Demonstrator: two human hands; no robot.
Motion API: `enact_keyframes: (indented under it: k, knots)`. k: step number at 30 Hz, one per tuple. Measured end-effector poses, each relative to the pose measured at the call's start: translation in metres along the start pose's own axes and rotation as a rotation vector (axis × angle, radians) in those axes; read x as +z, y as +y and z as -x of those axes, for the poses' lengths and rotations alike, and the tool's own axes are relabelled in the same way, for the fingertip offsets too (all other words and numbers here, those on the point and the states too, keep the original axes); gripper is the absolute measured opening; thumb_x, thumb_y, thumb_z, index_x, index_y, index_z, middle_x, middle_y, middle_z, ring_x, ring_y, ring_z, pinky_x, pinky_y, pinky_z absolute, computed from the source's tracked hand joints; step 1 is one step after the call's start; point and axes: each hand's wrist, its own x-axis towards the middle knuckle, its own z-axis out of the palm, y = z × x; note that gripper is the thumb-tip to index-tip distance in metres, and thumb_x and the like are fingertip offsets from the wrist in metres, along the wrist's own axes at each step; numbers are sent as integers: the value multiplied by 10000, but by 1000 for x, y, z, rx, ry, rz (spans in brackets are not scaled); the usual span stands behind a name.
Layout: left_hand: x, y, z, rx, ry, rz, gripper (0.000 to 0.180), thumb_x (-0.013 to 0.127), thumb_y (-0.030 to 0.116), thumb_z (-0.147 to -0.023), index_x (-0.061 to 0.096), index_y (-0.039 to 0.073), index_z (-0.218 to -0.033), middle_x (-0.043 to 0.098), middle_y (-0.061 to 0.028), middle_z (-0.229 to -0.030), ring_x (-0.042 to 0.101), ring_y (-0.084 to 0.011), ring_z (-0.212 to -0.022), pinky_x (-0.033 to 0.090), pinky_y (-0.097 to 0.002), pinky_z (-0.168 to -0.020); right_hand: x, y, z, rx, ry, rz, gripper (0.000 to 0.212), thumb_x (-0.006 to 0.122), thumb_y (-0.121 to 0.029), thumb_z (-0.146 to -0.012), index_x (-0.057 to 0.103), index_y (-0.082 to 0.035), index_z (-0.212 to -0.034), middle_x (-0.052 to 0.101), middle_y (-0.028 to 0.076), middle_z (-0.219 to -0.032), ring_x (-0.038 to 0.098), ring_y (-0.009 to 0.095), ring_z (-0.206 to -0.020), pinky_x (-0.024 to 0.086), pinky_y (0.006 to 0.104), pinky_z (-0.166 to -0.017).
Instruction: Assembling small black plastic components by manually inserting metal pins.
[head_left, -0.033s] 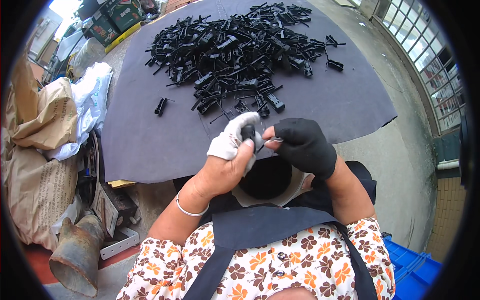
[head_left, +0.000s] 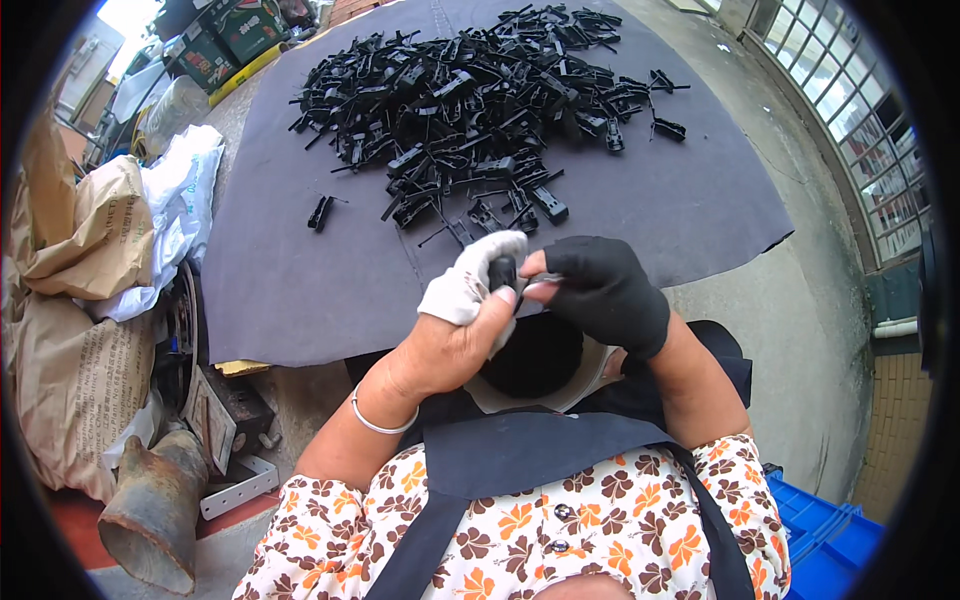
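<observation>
My left hand (head_left: 468, 298), in a white glove with the thumb bare, is closed round a small black plastic part (head_left: 502, 271). Close beside it on the right, my right hand (head_left: 598, 292) wears a black fingerless glove. Its bare fingertips pinch a thin, silvery blade-like tool (head_left: 543, 280) against the part; most of the tool is hidden by the fingers. Beneath both hands stands a pale bucket (head_left: 598, 372) with a dark inside. Beyond them, a big heap of similar black plastic parts (head_left: 470, 95) covers the far half of the table.
A grey cloth (head_left: 290, 270) covers the table. One loose black part (head_left: 321, 214) lies left of the heap. Paper sacks (head_left: 85, 370), a white plastic bag (head_left: 185, 195) and a rusty pipe (head_left: 155, 510) crowd the left side. A blue crate (head_left: 825, 535) sits at lower right.
My left hand and the black part have shifted slightly right and down. My right fingertips are now closer against the part. The heap looks the same.
</observation>
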Motion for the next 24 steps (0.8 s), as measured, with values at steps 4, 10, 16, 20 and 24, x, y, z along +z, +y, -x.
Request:
enact_keyframes:
  k: [4, 10, 16, 20, 24]
  knots:
    - [2, 3, 1, -52, -73, -96, 292, 452, 54, -885, 447, -17, -1168, 548, -10, -786, 456, -40, -595, 403, -204, -539, 1, -16, -4, 246, -32, 65, 118, 700, -60, -768, 621, -33, -851, 599, 9, -792, 458, 92, -612, 405, 262, -557]
    - [3, -3, 0, -107, 60, -194, 212, 482, 51, -849, 483, -4, -1053, 557, -61, -724, 502, -100, -589, 442, -245, -566, -1, -16, -5, 208, -210, 116, 127, 595, -130, -851, 609, -5, -870, 597, 112, -721, 517, 151, -621, 438, 303, -614]
    - [11, -14, 5, 339, 189, -668, 210, 493, 20, -807, 493, -12, -1014, 571, -163, -723, 563, -277, -582, 479, -339, -599, 10, -14, -3, 236, -244, 117, 187, 549, -149, -876, 629, 3, -950, 637, 180, -791, 617, 246, -689, 466, 327, -668]
    - [6, -12, 18, 262, 123, -726, 236, 519, 19, -803, 490, -12, -1035, 590, -183, -767, 598, -357, -668, 491, -378, -633, 9, -15, -4, 242, -320, 75, 206, 556, -178, -873, 635, -1, -942, 630, 190, -777, 614, 263, -676, 467, 329, -661]
    - [-5, 20, 34, 80, -54, -991, 361, 584, 131, -835, 478, -1, -1153, 614, -218, -832, 613, -363, -746, 491, -381, -673, -5, -14, -13, 247, -451, 226, 213, 578, -206, -860, 633, -1, -878, 609, 186, -723, 593, 251, -625, 453, 332, -615]
